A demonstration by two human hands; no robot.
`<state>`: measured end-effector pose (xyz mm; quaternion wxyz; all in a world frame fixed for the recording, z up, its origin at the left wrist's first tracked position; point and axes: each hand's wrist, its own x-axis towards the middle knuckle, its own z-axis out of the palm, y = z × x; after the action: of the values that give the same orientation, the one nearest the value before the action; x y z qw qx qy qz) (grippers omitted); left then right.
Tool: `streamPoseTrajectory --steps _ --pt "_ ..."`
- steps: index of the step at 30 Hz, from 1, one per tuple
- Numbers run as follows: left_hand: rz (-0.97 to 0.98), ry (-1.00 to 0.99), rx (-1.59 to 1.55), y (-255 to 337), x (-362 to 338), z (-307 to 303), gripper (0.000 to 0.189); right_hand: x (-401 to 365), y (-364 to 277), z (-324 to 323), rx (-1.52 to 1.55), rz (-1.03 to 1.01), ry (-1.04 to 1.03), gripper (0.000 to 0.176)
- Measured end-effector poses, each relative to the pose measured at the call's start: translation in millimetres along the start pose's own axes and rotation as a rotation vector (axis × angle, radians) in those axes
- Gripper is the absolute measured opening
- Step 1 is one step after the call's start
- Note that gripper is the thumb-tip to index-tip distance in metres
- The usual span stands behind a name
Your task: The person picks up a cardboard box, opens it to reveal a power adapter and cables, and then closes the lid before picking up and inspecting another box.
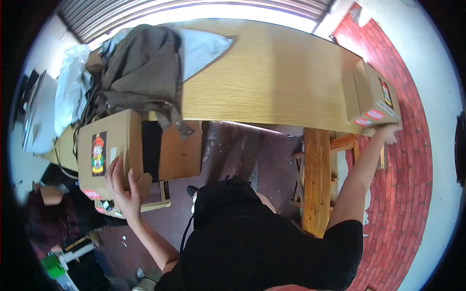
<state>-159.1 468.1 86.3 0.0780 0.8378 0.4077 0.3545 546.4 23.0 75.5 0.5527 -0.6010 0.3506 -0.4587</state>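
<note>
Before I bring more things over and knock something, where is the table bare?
The table's middle is bare, from the pale cloth on the left to the box by the right hand, far edge to near edge. The left end is crowded: a dark cloth lies heaped there, with another box at the left hand.

My one wide, rounded view looks forward and down from my head over the desk (262,77).
</note>
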Motion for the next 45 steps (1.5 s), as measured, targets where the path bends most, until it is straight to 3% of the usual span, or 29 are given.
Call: streamPoseTrajectory --steps 1,3,4,6,8,9,11,12,14,16,18,19,21,23,27,29,30,32,35,39,41,43,45 --pt "-0.003 -0.026 -0.027 -2.5 0.3 -1.9 0.034 -12.6 -12.4 -11.4 0.039 0.026 0.018 0.073" --pt "0.016 -0.074 -0.042 -5.9 1.4 -7.5 0.037 -27.5 -5.4 -23.3 0.42 -0.208 0.014 0.051" --pt "0.035 -0.071 -0.048 -12.3 0.6 -9.1 0.038 -46.8 -3.0 -35.5 0.422 -0.202 -0.005 0.051" --pt "0.056 -0.075 -0.037 -27.2 -2.4 -12.3 0.043 -98.0 13.0 -74.6 0.574 -0.547 -0.344 0.033" --pt "0.063 -0.051 -0.027 -45.2 -3.8 -20.4 0.047 -162.8 26.9 -118.2 0.548 -0.522 -0.743 0.02" --pt "0.063 -0.045 -0.018 -53.9 -4.4 -25.9 0.048 -202.1 25.8 -143.9 0.59 -0.53 -0.977 0.002" --pt "0.054 -0.032 0.029 -75.1 -5.5 -37.4 0.048 -268.4 29.5 -188.6 0.465 -0.527 -1.216 0.005" --pt "0.049 -0.024 0.069 -88.4 -7.2 -44.2 0.048 -307.3 25.5 -214.2 0.408 -0.361 -1.332 0.015" --pt "0.02 -0.005 0.126 -123.1 -11.3 -57.2 0.048 -380.0 11.1 -259.6 0.342 -0.321 -1.46 0.027" --pt "-0.031 0.082 0.112 -153.0 -13.9 -66.6 0.047 -434.9 -6.0 -303.1 0.411 -0.253 -1.785 0.037" --pt "-0.146 0.153 0.046 -184.6 -19.4 -71.6 0.046 -470.3 -41.0 -348.7 0.393 -0.366 -2.035 0.041" --pt "-0.221 0.166 0.0 -200.8 -22.1 -74.3 0.046 -484.5 -54.4 -363.3 0.479 -0.558 -2.094 0.042" --pt "-0.397 0.163 -0.532 -230.2 -27.2 -76.4 0.049 -504.4 -77.8 -393.1 0.503 -0.851 -2.204 0.044" --pt "-0.472 0.046 -0.785 -258.5 -35.5 -80.9 0.053 -516.9 -76.0 -415.8 0.454 -1.097 -2.202 0.046" --pt "-0.364 -0.081 -0.935 -269.6 -43.6 -88.0 0.073 -533.2 -62.2 -455.9 0.361 -1.056 -2.217 0.054" --pt "-0.372 -0.113 -0.959 -288.8 -57.0 -85.6 0.073 -542.4 -60.1 -475.5 0.292 -0.792 -2.155 0.064" --pt "-0.329 -0.11 -0.973 -293.7 -59.9 -82.3 0.078 -547.5 -63.9 -482.1 0.287 -0.792 -2.151 0.064" --pt "-0.387 -0.117 -0.956 -294.6 -70.2 -78.1 0.075 -557.4 -74.8 -490.6 0.299 -0.916 -1.892 0.075" --pt "-0.346 -0.093 -0.953 -295.2 -79.5 -65.8 0.071 -557.9 -62.6 -496.3 0.316 -0.772 -1.975 0.082" --pt "-0.305 -0.023 -0.852 -290.0 -84.3 -50.3 0.065 -552.0 -67.3 -500.2 0.21 -0.783 -2.02 0.08" --pt "-0.303 0.032 -0.696 -286.7 -79.7 -47.9 0.055 -554.7 -63.7 -494.1 0.02 -0.858 -1.91 0.071" --pt "-0.28 0.084 -0.637 -274.7 -77.2 -47.6 0.049 -557.9 -64.7 -490.1 0.101 -0.877 -1.852 0.065" --pt "-0.385 0.157 -0.699 -265.0 -79.5 -47.8 0.05 -559.1 -64.8 -493.5 0.182 -0.896 -1.795 0.059"
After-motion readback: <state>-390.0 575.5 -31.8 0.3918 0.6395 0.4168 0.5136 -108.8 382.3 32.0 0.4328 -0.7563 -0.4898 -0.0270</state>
